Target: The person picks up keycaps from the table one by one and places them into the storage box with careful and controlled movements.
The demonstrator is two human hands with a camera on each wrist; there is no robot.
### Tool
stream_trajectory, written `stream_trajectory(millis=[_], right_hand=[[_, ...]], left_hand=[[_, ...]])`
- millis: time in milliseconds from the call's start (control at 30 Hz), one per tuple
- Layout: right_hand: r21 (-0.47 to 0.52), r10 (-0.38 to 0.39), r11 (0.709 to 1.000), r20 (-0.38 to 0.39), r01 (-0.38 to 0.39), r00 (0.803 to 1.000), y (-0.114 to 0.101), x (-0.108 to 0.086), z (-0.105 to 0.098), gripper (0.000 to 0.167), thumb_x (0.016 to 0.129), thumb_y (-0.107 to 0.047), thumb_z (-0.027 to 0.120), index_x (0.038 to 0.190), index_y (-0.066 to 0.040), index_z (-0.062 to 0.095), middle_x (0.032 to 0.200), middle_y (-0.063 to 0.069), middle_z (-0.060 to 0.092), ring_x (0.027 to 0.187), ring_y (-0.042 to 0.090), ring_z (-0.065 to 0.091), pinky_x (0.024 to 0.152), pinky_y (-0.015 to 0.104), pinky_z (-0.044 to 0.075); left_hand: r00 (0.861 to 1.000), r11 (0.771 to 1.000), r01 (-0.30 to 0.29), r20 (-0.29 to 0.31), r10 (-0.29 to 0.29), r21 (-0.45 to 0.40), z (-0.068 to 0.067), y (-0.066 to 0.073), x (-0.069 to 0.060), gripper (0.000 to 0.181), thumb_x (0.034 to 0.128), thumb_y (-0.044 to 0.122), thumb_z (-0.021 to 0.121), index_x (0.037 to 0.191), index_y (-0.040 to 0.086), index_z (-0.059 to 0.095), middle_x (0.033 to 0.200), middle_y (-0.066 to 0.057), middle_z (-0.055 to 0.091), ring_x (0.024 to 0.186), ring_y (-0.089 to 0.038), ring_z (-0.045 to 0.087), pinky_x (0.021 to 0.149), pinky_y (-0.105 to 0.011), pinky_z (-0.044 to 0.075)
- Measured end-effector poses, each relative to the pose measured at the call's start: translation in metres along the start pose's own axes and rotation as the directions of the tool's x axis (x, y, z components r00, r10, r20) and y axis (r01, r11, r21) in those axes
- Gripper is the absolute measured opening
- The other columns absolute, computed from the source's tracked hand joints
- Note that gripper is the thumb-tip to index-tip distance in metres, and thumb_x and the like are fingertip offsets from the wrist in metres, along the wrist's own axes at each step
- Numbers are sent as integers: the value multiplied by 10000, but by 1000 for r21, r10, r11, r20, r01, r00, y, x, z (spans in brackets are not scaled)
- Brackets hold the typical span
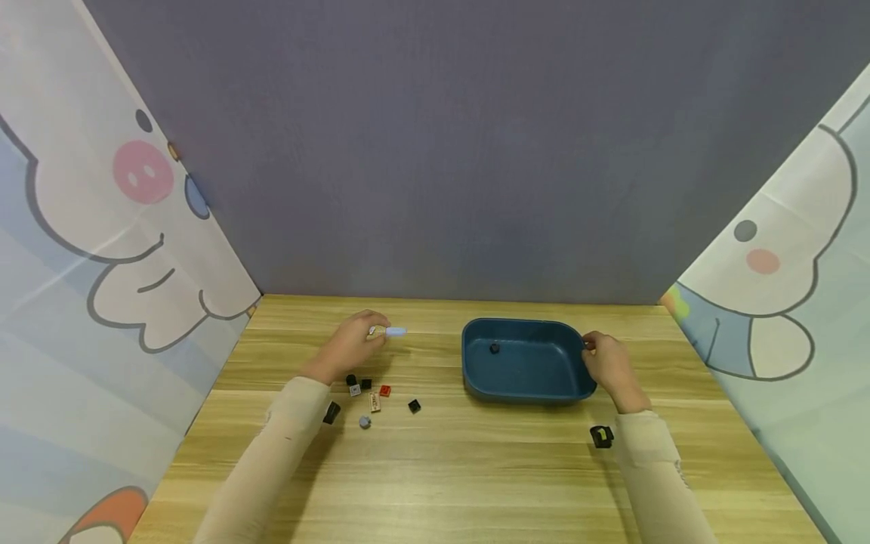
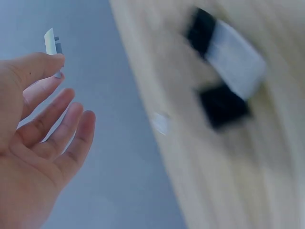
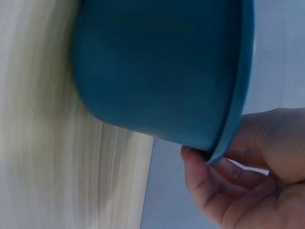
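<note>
My left hand (image 1: 348, 346) is above the table's back left, pinching a small pale piece (image 1: 396, 331) between thumb and index finger; in the left wrist view the piece (image 2: 50, 43) stands up from the fingertips and the other fingers of the hand (image 2: 43, 138) are spread loosely. The blue bin (image 1: 526, 393) stands right of centre with one small dark piece (image 1: 494, 348) inside. At its right end, my right hand (image 1: 610, 366) grips the rim. The right wrist view has the hand (image 3: 257, 176) with fingers curled round the bin's (image 3: 162, 71) rim corner.
Several small pieces lie near the left forearm, among them a red one (image 1: 385, 391), a beige one (image 1: 375, 401), a grey one (image 1: 365, 421) and a black one (image 1: 414, 406). A black object (image 1: 601, 436) lies beside the right sleeve. A grey panel (image 1: 435, 151) stands behind the table.
</note>
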State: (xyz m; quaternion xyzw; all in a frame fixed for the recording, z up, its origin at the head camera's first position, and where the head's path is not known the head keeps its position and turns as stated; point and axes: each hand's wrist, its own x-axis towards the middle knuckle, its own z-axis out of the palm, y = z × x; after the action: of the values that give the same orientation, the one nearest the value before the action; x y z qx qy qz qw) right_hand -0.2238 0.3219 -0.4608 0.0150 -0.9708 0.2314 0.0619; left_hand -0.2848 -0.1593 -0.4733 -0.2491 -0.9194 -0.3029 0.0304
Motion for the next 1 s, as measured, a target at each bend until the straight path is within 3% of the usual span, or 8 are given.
stream_trajectory(millis=[233, 433, 700, 1000], right_hand=[[4, -1, 1000, -10, 1, 1000, 1, 0, 1, 279, 931, 34, 573, 1168, 181, 592, 1031, 337, 646, 930, 476, 629, 772, 564, 534], [2, 3, 1000, -12, -3, 1000, 2, -1, 3, 276, 932, 31, 575, 1166, 176, 596, 1032, 334, 649, 924, 470, 633, 765, 557, 537], [4, 12, 1000, -6, -12, 1000, 1, -1, 3, 295, 932, 28, 574, 1183, 181, 586, 1027, 329, 649, 937, 483, 624, 779, 568, 530], [12, 10, 1000, -18, -10, 1000, 2, -2, 2, 290, 933, 28, 569, 1180, 177, 592, 1028, 330, 647, 921, 474, 627, 765, 563, 531]], left_hand=[[998, 998, -64, 0, 64, 9, 1, 41, 15, 319, 970, 205, 696, 1254, 61, 679, 1348, -101, 586, 1249, -300, 538, 955, -448, 518], [994, 994, -107, 18, 107, 19, 10, 69, 25, 326, 980, 238, 684, 1275, 101, 672, 1362, -79, 588, 1248, -279, 544, 934, -405, 531], [970, 969, -243, 6, 243, 45, 30, 91, 40, 283, 945, 147, 721, 1217, 74, 694, 1272, -85, 644, 1229, -270, 561, 1028, -411, 466], [949, 950, -311, 68, 308, 31, 50, 116, 52, 296, 978, 197, 682, 1234, 48, 683, 1273, -87, 639, 1223, -249, 563, 1025, -391, 466]])
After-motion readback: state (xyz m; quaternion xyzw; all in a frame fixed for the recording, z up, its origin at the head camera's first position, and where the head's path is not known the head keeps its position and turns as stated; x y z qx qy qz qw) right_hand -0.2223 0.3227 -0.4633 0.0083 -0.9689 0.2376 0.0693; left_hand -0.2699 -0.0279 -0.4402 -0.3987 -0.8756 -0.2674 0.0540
